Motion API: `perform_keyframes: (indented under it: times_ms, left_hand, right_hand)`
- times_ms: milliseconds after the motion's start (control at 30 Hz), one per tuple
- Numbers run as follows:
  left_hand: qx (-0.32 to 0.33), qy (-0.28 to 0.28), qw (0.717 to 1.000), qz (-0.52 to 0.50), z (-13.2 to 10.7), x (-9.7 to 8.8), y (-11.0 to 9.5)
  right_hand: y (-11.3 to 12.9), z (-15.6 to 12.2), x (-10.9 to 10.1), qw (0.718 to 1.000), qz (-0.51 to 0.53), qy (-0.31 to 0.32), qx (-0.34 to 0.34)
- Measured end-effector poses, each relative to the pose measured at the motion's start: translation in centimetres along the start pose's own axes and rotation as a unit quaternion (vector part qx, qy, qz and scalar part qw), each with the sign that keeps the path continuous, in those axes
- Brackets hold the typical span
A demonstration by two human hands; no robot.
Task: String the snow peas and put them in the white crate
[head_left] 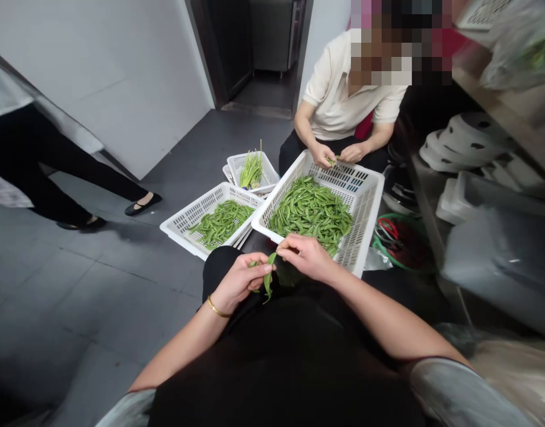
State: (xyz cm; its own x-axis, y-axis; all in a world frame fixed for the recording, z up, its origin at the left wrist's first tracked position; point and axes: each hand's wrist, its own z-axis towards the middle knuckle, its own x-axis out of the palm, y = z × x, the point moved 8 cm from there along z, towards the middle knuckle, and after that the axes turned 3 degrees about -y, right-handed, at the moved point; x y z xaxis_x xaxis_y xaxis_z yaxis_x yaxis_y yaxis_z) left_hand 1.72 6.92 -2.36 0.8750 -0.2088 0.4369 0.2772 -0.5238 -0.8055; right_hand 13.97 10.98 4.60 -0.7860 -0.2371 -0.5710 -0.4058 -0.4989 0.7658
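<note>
Light in here's kinda flat and cool, brightest on the pale wall [134, 71], while the doorway [261, 92] goes murky. Soft shadow on the floor [121, 284]. Pods [305, 207] in the big basket [365, 201] look pretty crisp, but the grey tub [494, 267] at right's smeary and stretched. Chunky pixels cover the seated person's [334, 101] head.

Wears black garment [281, 362] over torso; shows grey sleeves [463, 391] to either side of it; carries gold-coloured bangle [217, 308] beyond it, on left wrist [226, 300].
</note>
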Motion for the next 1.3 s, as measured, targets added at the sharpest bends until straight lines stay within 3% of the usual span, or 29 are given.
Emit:
perform_keyframes:
  times_ms: [167,267,433,500,567,733,800,900,967,1133,1233,1300]
  left_hand:
    - [-0.059,0.035,0.994,-0.090,0.3,1.1,1.7]
    - [-0.048,-0.005,0.990,-0.134,0.9,0.6,2.2]
    - [0.121,-0.144,0.980,-0.063,0.6,-3.1,-1.2]
    - [0.186,-0.188,0.964,0.009,-0.2,-4.0,-2.9]
    - [0.223,-0.210,0.947,0.096,-1.0,-3.8,-4.1]
    - [0.243,-0.189,0.922,0.235,-2.0,-1.9,-5.2]
    - [0.229,-0.191,0.922,0.248,-2.2,-2.0,-4.8]
    - [0.188,-0.174,0.937,0.237,-1.9,-2.2,-3.0]
    - [0.147,-0.128,0.951,0.239,-1.1,-1.5,-1.1]
    - [0.082,0.015,0.963,0.256,0.7,1.2,2.5]
    - [0.061,0.014,0.975,0.215,1.4,0.7,2.7]
    - [0.075,-0.030,0.985,0.154,1.9,-0.6,1.8]
  right_hand:
    - [1.2,-0.8,2.2,0.970,-0.210,0.013,-0.119]
    - [1.2,-1.8,1.5,0.961,-0.247,-0.026,-0.125]
    - [-0.1,-3.1,-4.8,0.976,-0.157,-0.146,-0.025]
    - [-0.8,-3.2,-5.8,0.982,-0.137,-0.129,0.012]
    - [-1.0,-2.8,-4.9,0.990,-0.116,-0.077,0.031]
    - [0.5,-1.5,1.9,0.981,-0.167,0.096,-0.021]
    - [0.7,-1.1,3.1,0.982,-0.151,0.104,-0.034]
    - [0.2,-1.1,2.8,0.997,-0.063,0.041,-0.021]
    - [-0.3,-1.7,2.9,0.999,-0.042,0.003,-0.008]
    - [-0.7,-3.1,5.1,0.995,-0.081,0.045,-0.024]
    - [-1.3,-3.5,3.6,0.998,-0.067,0.016,-0.009]
    - [-2.2,-4.1,1.8,0.999,-0.048,-0.003,0.016]
